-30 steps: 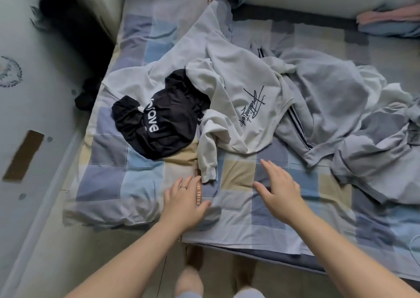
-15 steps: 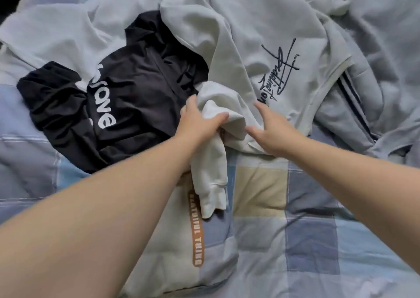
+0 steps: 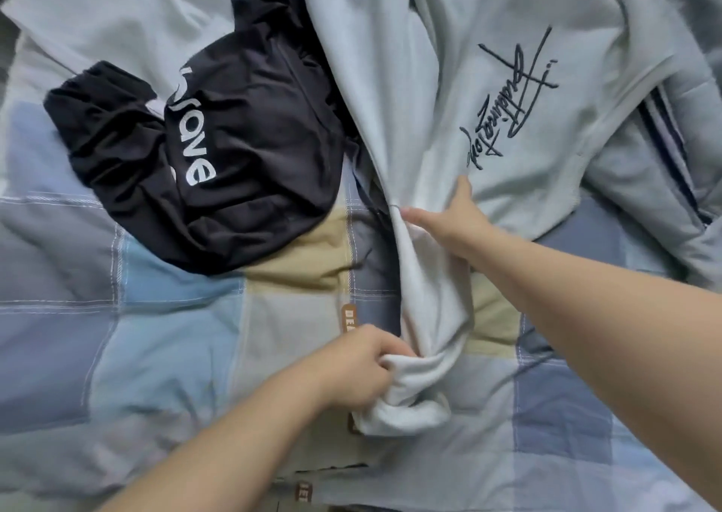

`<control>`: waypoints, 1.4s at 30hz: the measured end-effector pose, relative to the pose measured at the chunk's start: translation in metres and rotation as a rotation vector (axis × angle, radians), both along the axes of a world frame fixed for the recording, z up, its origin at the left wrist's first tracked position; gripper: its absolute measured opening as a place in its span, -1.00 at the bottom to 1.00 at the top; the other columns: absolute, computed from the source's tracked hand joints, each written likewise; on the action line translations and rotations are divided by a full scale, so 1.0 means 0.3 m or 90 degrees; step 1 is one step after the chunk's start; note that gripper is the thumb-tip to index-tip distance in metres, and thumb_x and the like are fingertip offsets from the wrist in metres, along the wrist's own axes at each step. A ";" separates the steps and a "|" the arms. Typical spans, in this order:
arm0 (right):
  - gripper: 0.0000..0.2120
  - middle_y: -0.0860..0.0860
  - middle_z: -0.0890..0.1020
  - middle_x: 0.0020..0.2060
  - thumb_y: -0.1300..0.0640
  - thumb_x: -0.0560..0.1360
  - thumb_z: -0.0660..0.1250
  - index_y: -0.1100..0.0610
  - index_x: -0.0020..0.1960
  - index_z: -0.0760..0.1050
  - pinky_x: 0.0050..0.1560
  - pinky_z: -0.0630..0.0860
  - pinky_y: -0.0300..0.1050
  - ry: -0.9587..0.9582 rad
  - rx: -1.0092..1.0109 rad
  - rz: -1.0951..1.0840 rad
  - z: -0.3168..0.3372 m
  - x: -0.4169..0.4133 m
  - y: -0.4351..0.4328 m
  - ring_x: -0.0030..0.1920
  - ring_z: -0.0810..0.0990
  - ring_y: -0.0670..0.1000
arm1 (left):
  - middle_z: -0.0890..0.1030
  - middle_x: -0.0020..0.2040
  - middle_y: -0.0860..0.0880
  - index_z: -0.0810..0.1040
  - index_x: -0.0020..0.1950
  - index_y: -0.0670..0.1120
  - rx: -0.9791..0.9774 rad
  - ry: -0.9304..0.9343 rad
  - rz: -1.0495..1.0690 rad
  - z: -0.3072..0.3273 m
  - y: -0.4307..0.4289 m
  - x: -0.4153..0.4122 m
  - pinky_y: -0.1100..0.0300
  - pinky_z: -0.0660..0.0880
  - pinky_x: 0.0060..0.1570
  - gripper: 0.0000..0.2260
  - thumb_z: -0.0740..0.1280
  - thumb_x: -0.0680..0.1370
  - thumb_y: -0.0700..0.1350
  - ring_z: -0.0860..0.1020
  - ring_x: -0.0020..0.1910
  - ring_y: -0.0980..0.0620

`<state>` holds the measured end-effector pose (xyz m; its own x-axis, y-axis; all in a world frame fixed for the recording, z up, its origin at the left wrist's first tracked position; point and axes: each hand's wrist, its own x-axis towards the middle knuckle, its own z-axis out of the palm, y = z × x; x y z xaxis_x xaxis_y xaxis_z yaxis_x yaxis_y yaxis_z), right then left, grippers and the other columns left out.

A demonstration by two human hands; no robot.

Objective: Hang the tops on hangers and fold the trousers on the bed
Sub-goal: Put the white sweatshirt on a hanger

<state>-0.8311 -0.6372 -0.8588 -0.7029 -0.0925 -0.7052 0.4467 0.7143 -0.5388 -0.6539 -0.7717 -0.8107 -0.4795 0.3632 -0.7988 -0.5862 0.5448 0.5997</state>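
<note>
The white sweatshirt (image 3: 488,82) lies crumpled across the bed (image 3: 156,336), its script print facing up, with one sleeve (image 3: 429,296) drawn out towards the person. The left hand (image 3: 363,371) has its fingers curled tight round the bunched cuff end. The right hand (image 3: 449,218) pinches the same sleeve higher up, where it meets the body, thumb on top and most fingers hidden in the fabric. A black top (image 3: 242,140) sits just beside it on the left, and a grey garment (image 3: 664,128) with dark stripes lies partly under its right edge. The step looks like sorting out this top for hanging. Next the sleeve needs straightening and the sweatshirt lifting free of its neighbours; no hanger is in sight
</note>
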 end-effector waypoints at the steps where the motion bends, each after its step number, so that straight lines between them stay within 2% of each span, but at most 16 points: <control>1: 0.05 0.16 0.44 0.44 -0.18 0.35 0.54 0.08 0.61 0.02 0.35 0.43 0.02 0.012 0.006 0.001 -0.003 0.015 0.007 0.37 0.48 0.20 | 0.69 -0.09 0.15 0.69 0.02 0.10 0.006 -0.008 -0.029 0.019 0.011 0.012 0.14 0.57 0.01 -0.58 0.16 0.38 -0.24 0.62 -0.02 0.13; 3: -0.31 0.09 0.64 0.13 0.03 0.42 0.49 0.01 0.48 0.31 0.01 0.55 -0.09 0.022 0.002 0.040 0.018 0.039 0.031 0.06 0.61 0.12 | 0.62 -0.19 0.17 0.65 -0.07 0.14 0.015 -0.023 -0.097 0.046 0.041 0.024 0.16 0.52 -0.06 -0.60 0.17 0.43 -0.30 0.57 -0.08 0.09; 5: -0.54 -0.02 0.63 -0.12 0.23 0.49 0.37 -0.05 0.35 0.49 -0.24 0.46 -0.23 0.010 -0.036 0.067 0.079 0.068 0.059 -0.13 0.58 0.02 | 0.64 -0.13 0.20 0.66 -0.03 0.14 0.017 -0.044 -0.122 0.075 0.067 0.039 0.18 0.52 0.03 -0.60 0.18 0.46 -0.30 0.58 -0.01 0.10; 8: -0.65 -0.03 0.64 -0.19 0.32 0.48 0.23 -0.02 0.08 0.65 -0.19 0.46 -0.22 0.038 -0.091 -0.023 0.223 0.129 0.122 -0.15 0.56 -0.03 | 0.66 0.16 0.22 0.69 0.19 0.12 0.005 -0.087 -0.064 0.105 0.095 0.087 0.24 0.49 0.24 -0.58 0.26 0.42 -0.18 0.57 0.18 0.19; 11: -0.74 0.01 0.67 -0.22 0.24 0.49 0.21 0.11 -0.02 0.68 -0.09 0.48 -0.12 0.077 -0.136 -0.090 0.410 0.201 0.213 -0.14 0.55 -0.05 | 0.67 -0.02 0.08 0.72 0.04 -0.05 -0.021 -0.135 0.224 0.207 0.122 0.107 0.26 0.46 0.01 -0.66 0.35 0.34 0.00 0.56 -0.01 0.10; 13: -0.70 -0.10 0.60 -0.36 0.30 0.48 0.17 0.12 -0.08 0.68 -0.22 0.41 -0.24 0.082 -0.164 -0.108 0.580 0.264 0.267 -0.26 0.51 -0.15 | 0.58 0.05 0.00 0.59 0.09 -0.02 -0.010 -0.152 0.481 0.316 0.136 0.088 0.29 0.37 0.02 -0.74 0.40 0.51 0.11 0.49 0.03 0.08; 17: -0.59 -0.15 0.57 -0.40 0.42 0.44 0.12 0.13 -0.04 0.70 -0.34 0.37 -0.38 0.039 -0.255 -0.122 0.945 0.445 0.374 -0.37 0.48 -0.21 | 0.41 0.50 0.00 0.32 0.56 0.13 0.099 -0.175 0.741 0.492 0.173 0.048 0.03 0.16 0.45 -0.21 0.33 0.41 0.45 0.32 0.51 0.02; 20: -0.57 -0.01 0.68 -0.21 0.43 0.43 0.13 0.13 0.00 0.71 -0.18 0.47 -0.23 0.015 -0.308 -0.145 1.161 0.588 0.481 -0.20 0.59 -0.09 | 0.53 0.39 -0.17 0.33 0.55 -0.02 0.256 -0.263 0.871 0.601 0.238 0.034 -0.11 0.37 0.42 -0.10 0.44 0.35 0.44 0.51 0.38 -0.22; 22: -0.55 0.01 0.73 -0.13 0.42 0.43 0.15 0.08 0.04 0.72 -0.15 0.53 -0.27 -0.003 -0.338 -0.175 1.266 0.677 0.558 -0.13 0.66 -0.08 | 0.59 0.29 -0.26 0.44 0.41 -0.21 0.323 -0.307 0.924 0.691 0.303 0.028 -0.17 0.48 0.33 -0.27 0.46 0.46 0.28 0.60 0.24 -0.26; 25: -0.57 0.01 0.75 -0.06 0.31 0.36 0.21 0.06 0.10 0.70 -0.09 0.55 -0.27 -0.008 -0.342 -0.202 1.373 0.797 0.669 -0.06 0.67 -0.08 | 0.63 0.04 -0.20 0.56 0.12 -0.24 0.231 -0.287 0.813 0.831 0.440 0.053 -0.02 0.46 0.33 -0.72 0.31 0.63 -0.01 0.61 0.10 -0.16; 27: -0.59 0.03 0.75 -0.03 0.37 0.43 0.22 0.01 0.06 0.71 -0.03 0.55 -0.21 0.006 -0.297 -0.195 1.424 0.864 0.744 -0.04 0.66 -0.08 | 0.58 -0.07 -0.16 0.54 0.01 -0.19 0.155 -0.222 0.708 0.911 0.526 0.087 0.03 0.51 0.20 -0.86 0.22 0.64 -0.16 0.60 -0.04 -0.14; 30: -0.64 -0.05 0.74 0.00 0.35 0.53 0.27 -0.04 0.04 0.70 0.03 0.54 -0.30 -0.021 -0.219 -0.133 1.476 0.928 0.852 0.03 0.64 -0.13 | 0.59 -0.01 -0.21 0.57 0.16 -0.19 0.136 -0.130 0.629 1.032 0.608 0.122 -0.07 0.50 0.28 -0.74 0.23 0.52 -0.27 0.61 0.14 -0.24; 33: -0.77 -0.13 0.67 0.11 0.14 0.56 0.37 -0.08 0.17 0.62 0.19 0.53 -0.17 -0.037 -0.132 -0.089 1.517 0.949 0.940 0.19 0.59 -0.13 | 0.63 -0.15 -0.16 0.61 0.07 -0.16 0.165 0.019 0.539 1.167 0.645 0.119 0.03 0.55 0.02 -0.59 0.23 0.27 -0.31 0.60 -0.08 -0.17; 35: -0.65 -0.08 0.60 0.21 0.14 0.55 0.39 -0.16 0.27 0.49 0.28 0.50 -0.02 0.041 -0.111 -0.131 1.553 0.943 0.977 0.28 0.53 -0.04 | 0.61 -0.21 -0.13 0.62 -0.03 -0.20 0.184 0.086 0.436 1.268 0.659 0.109 0.10 0.49 -0.11 -0.63 0.18 0.25 -0.35 0.56 -0.13 -0.14; 38: -0.30 -0.10 0.44 0.39 0.12 0.51 0.45 -0.30 0.49 0.21 0.37 0.36 -0.04 0.192 -0.098 -0.132 1.624 0.922 0.986 0.42 0.39 -0.05 | 0.57 -0.18 -0.16 0.62 -0.03 -0.30 0.204 0.150 0.257 1.400 0.656 0.095 0.08 0.45 -0.10 -0.61 0.18 0.21 -0.31 0.53 -0.15 -0.10; 42: 0.05 -0.21 -0.04 0.60 -0.04 0.36 0.51 -0.44 0.54 -0.16 0.57 0.08 0.18 0.310 -0.021 -0.025 1.689 0.898 0.919 0.61 -0.05 0.01 | 0.48 -0.39 0.01 0.59 -0.39 -0.03 0.230 0.240 -0.005 1.614 0.614 0.052 0.20 0.35 -0.32 -0.76 0.17 0.22 -0.28 0.42 -0.37 0.06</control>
<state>-0.5617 -0.3616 -0.3522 -0.9538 -0.0762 -0.2905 0.1629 0.6813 -0.7136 -0.6383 -0.5875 -0.3266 -0.7063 0.5885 -0.3935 -0.2897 0.2669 0.9191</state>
